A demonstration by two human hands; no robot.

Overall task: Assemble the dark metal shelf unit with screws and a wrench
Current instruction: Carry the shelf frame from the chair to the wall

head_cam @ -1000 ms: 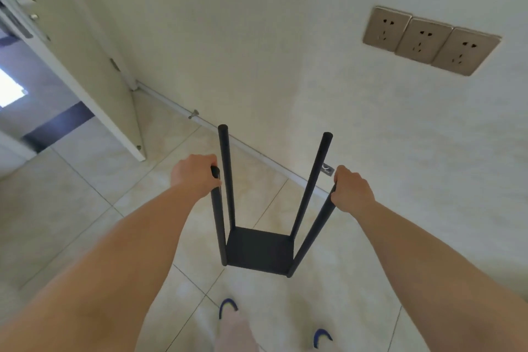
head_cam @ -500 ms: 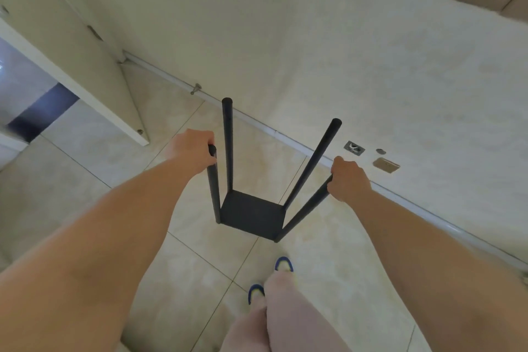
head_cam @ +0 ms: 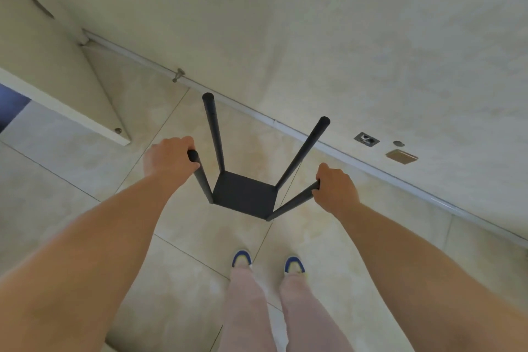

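Head view: left hand (head_cam: pixel 168 158) at nine o'clock and right hand (head_cam: pixel 335 191) at three o'clock each grasp a post of the dark shelf unit (head_cam: pixel 245 194) (standing on floor tiles (head_cam: pixel 200 226)).

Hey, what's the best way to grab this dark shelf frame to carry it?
Grip the shelf frame by the two near posts close to their top ends, coming from above, as the left hand and right hand do. The posts stand upright and splay from the shelf plate, likely keeping it balanced.
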